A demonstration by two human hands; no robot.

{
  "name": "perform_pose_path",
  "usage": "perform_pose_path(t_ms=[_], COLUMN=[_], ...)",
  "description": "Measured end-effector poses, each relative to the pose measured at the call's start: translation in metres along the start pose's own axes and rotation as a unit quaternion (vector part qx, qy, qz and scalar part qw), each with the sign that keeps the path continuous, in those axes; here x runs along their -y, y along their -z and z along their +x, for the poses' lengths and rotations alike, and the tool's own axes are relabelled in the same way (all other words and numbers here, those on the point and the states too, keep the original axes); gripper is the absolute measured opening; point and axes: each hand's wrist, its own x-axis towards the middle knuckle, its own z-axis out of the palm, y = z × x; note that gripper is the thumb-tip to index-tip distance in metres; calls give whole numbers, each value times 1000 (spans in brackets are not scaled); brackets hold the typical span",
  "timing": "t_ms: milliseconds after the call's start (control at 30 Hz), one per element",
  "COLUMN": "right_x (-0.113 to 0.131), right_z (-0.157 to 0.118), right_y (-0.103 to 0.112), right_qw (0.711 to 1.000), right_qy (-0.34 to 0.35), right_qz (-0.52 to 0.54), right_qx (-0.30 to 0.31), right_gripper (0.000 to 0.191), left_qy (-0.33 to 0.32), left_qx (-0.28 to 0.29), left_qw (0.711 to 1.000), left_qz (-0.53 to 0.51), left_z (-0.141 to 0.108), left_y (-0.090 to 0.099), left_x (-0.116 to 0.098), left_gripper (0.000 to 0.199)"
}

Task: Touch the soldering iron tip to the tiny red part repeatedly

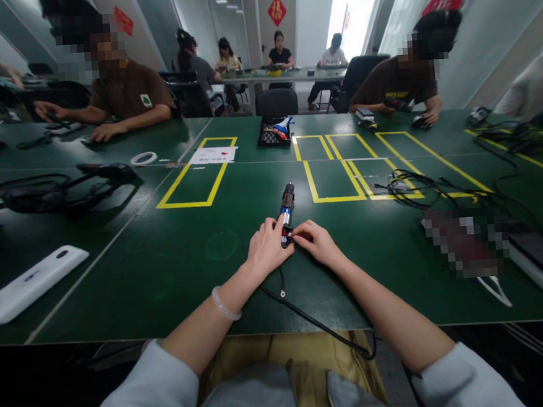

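A slim corded tool lies on the green table in front of me, its thin metal tip pointing away. It has a dark brown front, a silver and blue middle and a black rear end. My left hand is closed on the tool's rear half from the left. From the right, the fingertips of my right hand pinch at the rear end, where a bit of red shows; what they hold is too small to make out. A black cable runs over the table edge, and a short lead ends in a ring terminal.
A black tray with small tools stands ahead. Tangled black cables and a phone-like device lie right; a white case lies left. Yellow tape marks the table. Two people work across from me, others farther back.
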Motion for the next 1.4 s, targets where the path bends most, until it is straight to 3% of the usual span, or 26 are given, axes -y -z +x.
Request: perform_pose_path(t_ms=[200,400,633,867,1033,1233,1333,1400], right_x=[5,2,-7,-7,-4,-3,-4,-4], right_z=[-4,-5,-6,-7,-7,-6,-6,-6], right_y=[0,2,4,8,7,6,5,5], right_qw=[1000,996,996,999,999,999,999,999], right_qy=[-18,-55,-62,-44,-33,-37,-38,-36], right_qz=[-6,70,57,23,0,-10,-13,-13], right_qx=[-9,-13,-9,-4,4,16,19,21], right_gripper=[17,22,22,18,17,16,16,16], left_qy=[21,38,44,148,242,305,338,347], left_qx=[9,6,22,52,76,93,101,102], left_qw=[999,998,996,982,961,937,923,920], left_qz=[31,53,72,108,109,139,150,152], left_z=[3,8,-4,-39,-64,-79,-81,-83], left_y=[1,2,18,43,59,74,83,89], left_x=[-6,-6,25,103,186,288,318,323], left_gripper=[65,65,67,66,73,76,72,72])
